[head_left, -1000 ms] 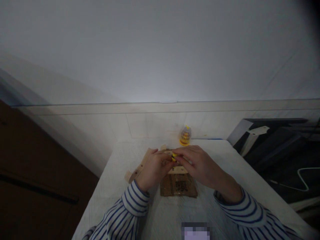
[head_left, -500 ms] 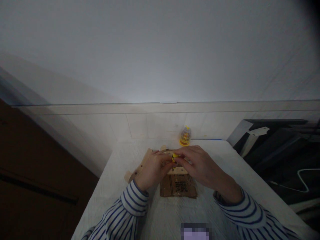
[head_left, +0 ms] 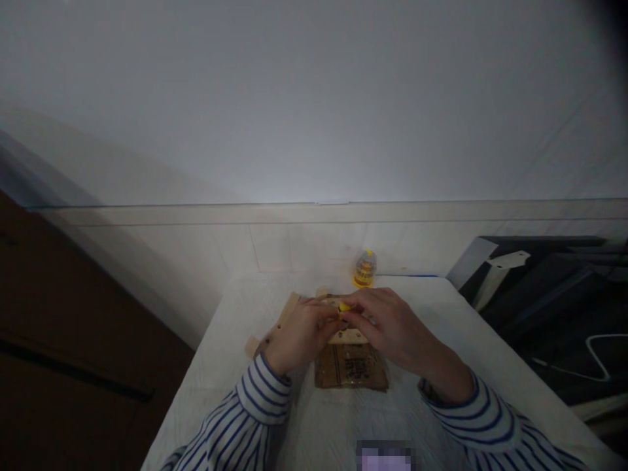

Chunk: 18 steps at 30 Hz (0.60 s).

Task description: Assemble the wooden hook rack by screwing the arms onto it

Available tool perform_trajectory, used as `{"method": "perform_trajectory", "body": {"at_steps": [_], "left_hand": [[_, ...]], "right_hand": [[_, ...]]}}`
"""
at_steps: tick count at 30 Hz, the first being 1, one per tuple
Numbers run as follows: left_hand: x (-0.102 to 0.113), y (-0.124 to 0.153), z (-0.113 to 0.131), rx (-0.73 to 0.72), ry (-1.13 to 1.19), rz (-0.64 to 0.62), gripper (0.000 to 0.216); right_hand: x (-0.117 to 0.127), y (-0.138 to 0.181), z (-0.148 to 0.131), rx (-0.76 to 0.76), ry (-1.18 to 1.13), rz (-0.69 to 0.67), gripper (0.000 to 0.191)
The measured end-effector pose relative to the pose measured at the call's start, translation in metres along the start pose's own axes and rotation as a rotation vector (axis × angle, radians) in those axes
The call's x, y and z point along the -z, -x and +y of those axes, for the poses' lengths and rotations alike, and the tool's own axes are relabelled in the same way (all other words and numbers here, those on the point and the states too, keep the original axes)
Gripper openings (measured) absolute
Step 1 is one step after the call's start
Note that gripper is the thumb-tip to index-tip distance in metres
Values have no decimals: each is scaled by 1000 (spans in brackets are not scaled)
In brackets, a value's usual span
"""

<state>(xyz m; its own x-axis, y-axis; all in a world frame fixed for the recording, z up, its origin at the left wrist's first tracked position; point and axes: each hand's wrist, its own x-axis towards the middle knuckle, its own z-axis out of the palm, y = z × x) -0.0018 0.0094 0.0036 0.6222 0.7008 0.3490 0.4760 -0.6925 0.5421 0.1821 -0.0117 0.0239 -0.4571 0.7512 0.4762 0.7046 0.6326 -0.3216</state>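
My right hand (head_left: 387, 324) is closed, thumb and fingers pinching a small yellow screwdriver (head_left: 344, 306), of which only the handle shows. Against its lower end, my left hand (head_left: 304, 330) has its fingertips pressed together; what they grip is hidden. Under both hands lies a light wooden piece with small holes (head_left: 350, 336), resting over a flat brown cardboard piece (head_left: 350, 366) with dark print. Another pale wooden strip with holes (head_left: 273, 335) sticks out to the left from beneath my left hand.
A clear cone-shaped case with a yellow base (head_left: 364, 269) stands at the table's back edge by the wall. The table (head_left: 216, 366) has a white cover. Dark panels and a white bracket (head_left: 507, 260) lean at the right; a dark brown cabinet (head_left: 73, 340) is at the left.
The yellow handle has turned slightly between my right fingers, and less of its lower part shows. Both hands stay in nearly the same place over the wooden piece.
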Motion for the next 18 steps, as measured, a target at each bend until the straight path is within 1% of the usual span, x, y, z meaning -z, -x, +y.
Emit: {"method": "perform_trajectory", "body": {"at_steps": [6, 9, 14, 18], "left_hand": [[-4, 2, 0, 122, -42, 59, 9], [-5, 2, 0, 161, -47, 62, 9], [-6, 3, -1, 181, -15, 70, 13], [-7, 4, -3, 176, -4, 73, 12]], "right_hand": [[1, 0, 0, -11, 11, 2, 12], [1, 0, 0, -14, 4, 4, 12], [1, -1, -1, -33, -15, 3, 12], [4, -2, -3, 8, -77, 19, 16]]}}
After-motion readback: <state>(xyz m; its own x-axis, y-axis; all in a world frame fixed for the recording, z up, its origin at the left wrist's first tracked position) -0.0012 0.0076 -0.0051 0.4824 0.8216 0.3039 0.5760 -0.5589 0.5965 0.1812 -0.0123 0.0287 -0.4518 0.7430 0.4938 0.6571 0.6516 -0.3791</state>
